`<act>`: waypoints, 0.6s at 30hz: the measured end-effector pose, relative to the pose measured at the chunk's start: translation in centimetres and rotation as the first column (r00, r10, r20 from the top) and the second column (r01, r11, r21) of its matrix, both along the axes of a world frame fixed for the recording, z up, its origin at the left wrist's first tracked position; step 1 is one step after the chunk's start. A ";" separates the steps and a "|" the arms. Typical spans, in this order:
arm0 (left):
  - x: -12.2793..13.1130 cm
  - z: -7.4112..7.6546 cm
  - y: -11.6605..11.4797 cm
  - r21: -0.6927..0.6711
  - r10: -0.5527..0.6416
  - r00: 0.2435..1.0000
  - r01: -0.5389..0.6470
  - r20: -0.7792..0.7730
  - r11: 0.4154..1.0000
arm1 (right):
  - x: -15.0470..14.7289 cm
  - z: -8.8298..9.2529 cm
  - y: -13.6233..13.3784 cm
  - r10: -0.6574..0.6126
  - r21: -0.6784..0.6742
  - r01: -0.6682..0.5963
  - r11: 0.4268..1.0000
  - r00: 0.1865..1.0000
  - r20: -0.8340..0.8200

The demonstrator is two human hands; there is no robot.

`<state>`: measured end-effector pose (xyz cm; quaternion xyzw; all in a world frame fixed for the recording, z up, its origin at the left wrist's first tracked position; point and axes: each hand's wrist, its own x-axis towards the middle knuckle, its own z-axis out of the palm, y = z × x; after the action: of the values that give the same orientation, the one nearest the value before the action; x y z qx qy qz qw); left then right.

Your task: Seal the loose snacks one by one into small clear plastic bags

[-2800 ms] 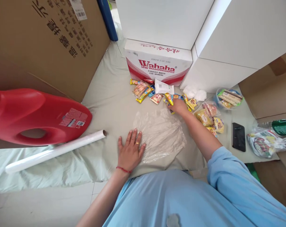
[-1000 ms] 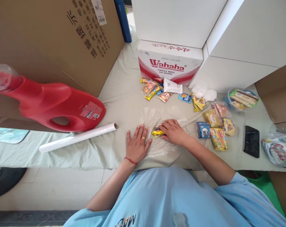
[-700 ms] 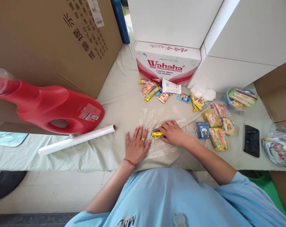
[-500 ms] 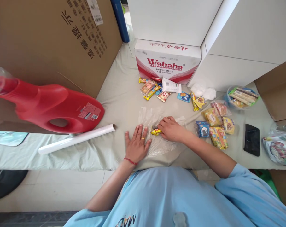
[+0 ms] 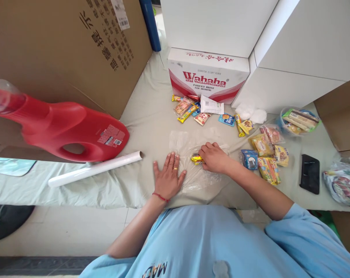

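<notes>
A sheet of clear plastic film (image 5: 189, 144) lies flat on the cloth-covered surface in front of me. My left hand (image 5: 168, 177) rests flat on its left edge, fingers spread, a ring on one finger. My right hand (image 5: 213, 157) is curled over a small yellow snack packet (image 5: 196, 158) lying on the film, fingers closed on it. Behind the film lie several loose snack packets (image 5: 192, 110), and more snack packets (image 5: 263, 154) sit to the right.
A red detergent jug (image 5: 61, 129) lies on its side at left, a white film roll (image 5: 95, 169) beside it. A Wahaha carton (image 5: 208, 77), white boxes and a brown carton (image 5: 61, 50) stand behind. A black phone (image 5: 309, 173) and a snack tub (image 5: 299, 120) sit at right.
My right hand took a yellow packet from the far pile and brought it onto the film, then shifted it slightly right. My left hand stayed flat on the film.
</notes>
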<state>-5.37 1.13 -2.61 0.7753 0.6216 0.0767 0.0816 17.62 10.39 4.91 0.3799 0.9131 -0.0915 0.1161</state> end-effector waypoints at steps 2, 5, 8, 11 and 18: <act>0.0 0.0 0.0 0.000 -0.003 1.000 0.003 -0.008 1.000 | 0.2 -0.1 -0.2 -0.002 0.010 0.002 1.000 1.000 0.020; 0.0 0.0 0.0 -0.001 -0.003 1.000 0.003 -0.011 1.000 | 1.3 -0.2 -0.2 0.000 0.014 -0.001 1.000 0.999 0.049; 0.0 -0.1 0.0 -0.001 -0.001 1.000 0.001 -0.006 1.000 | 3.2 0.5 0.6 -0.061 0.022 0.060 0.998 0.996 0.061; 0.0 -0.2 0.0 -0.002 0.002 1.000 -0.002 -0.005 1.000 | 4.5 2.3 2.2 -0.197 0.084 0.194 0.978 0.980 0.030; -0.1 -0.2 0.0 0.007 -0.002 1.000 0.002 -0.006 1.000 | -0.2 3.0 2.8 0.008 0.026 -0.006 1.000 0.998 -0.066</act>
<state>-5.43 1.09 -2.85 0.7764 0.6208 0.0764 0.0772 17.38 13.14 7.88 0.3748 0.9190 -0.0917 0.0812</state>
